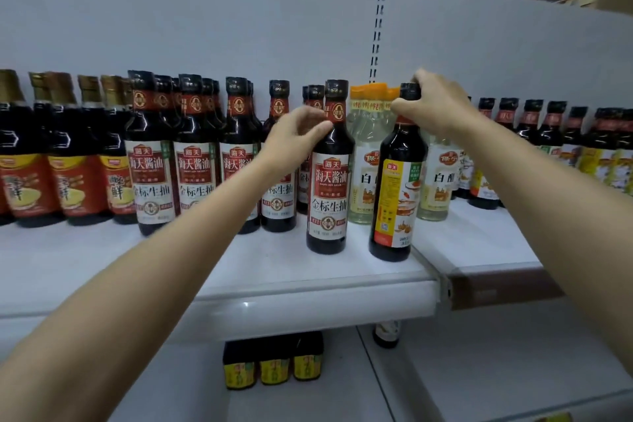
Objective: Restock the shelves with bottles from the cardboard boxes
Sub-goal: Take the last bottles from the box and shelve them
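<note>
Two dark bottles stand near the front of the white shelf (274, 271). My left hand (296, 134) curls round the neck of the soy sauce bottle (329, 181) with the red and white label. My right hand (435, 106) grips the black cap and neck of the dark bottle (397, 188) with the yellow label, which leans slightly to the right. Both bottles rest on the shelf in front of the clear white vinegar bottles (364, 161). No cardboard box is in view.
Rows of matching soy sauce bottles (150, 161) and red-labelled bottles (30, 178) fill the shelf to the left. More dark bottles (548, 137) line the adjoining shelf to the right. Several small yellow-labelled bottles (274, 363) stand on the lower shelf.
</note>
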Tool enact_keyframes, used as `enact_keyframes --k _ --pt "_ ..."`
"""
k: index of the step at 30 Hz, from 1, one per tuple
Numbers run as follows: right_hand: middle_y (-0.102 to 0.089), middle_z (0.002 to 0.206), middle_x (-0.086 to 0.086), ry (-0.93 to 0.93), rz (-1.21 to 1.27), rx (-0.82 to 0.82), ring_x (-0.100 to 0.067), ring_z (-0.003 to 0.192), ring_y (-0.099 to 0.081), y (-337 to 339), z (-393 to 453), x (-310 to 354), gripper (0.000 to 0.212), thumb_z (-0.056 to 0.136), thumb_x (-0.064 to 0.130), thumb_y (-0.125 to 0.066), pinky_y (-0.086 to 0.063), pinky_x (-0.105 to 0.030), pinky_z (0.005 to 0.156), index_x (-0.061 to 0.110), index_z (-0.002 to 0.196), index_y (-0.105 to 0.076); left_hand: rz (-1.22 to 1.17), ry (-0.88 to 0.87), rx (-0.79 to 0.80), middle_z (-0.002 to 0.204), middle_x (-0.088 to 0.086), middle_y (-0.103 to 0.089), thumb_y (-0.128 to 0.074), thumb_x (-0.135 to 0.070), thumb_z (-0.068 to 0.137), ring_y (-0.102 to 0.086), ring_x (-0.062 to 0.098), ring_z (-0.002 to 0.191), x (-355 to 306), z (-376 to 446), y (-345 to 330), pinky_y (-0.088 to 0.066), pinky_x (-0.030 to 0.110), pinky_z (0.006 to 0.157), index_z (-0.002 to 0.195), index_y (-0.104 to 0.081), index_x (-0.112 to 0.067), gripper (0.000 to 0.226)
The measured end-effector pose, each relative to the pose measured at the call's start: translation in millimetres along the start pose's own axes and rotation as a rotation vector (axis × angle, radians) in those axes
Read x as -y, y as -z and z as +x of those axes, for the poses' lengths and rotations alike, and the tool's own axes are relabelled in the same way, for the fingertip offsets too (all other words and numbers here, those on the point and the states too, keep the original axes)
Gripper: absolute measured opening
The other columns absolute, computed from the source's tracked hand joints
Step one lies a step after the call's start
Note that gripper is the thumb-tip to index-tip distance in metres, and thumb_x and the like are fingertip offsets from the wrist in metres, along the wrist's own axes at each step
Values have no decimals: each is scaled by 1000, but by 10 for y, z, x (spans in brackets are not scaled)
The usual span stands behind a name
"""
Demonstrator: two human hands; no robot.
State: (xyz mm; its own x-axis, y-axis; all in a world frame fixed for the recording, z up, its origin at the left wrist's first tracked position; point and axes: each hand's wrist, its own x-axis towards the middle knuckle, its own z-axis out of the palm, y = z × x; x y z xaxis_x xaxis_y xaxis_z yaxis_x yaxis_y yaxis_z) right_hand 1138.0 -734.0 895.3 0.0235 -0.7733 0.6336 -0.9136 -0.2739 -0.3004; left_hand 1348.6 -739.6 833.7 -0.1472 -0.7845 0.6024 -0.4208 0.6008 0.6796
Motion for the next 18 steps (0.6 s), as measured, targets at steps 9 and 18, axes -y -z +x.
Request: enact_keyframes --k 9,18 --pt "-44 73 2 25 34 11 -12 61 -39 1 12 -32 25 91 34 -56 -29 -29 51 13 97 -43 380 392 181 128 7 -55 -78 -33 76 -55 23 115 390 -809 -549 -46 32 96 129 -37 -9 71" --pt "-52 89 -7 35 4 11 -26 82 -49 4 19 -42 31 90 38 -57 -38 -35 65 12 100 -42 580 501 120 121 9 -59 -68 -41 84 -55 26 110 356 -692 -746 -44 31 89 121 -58 -8 51"
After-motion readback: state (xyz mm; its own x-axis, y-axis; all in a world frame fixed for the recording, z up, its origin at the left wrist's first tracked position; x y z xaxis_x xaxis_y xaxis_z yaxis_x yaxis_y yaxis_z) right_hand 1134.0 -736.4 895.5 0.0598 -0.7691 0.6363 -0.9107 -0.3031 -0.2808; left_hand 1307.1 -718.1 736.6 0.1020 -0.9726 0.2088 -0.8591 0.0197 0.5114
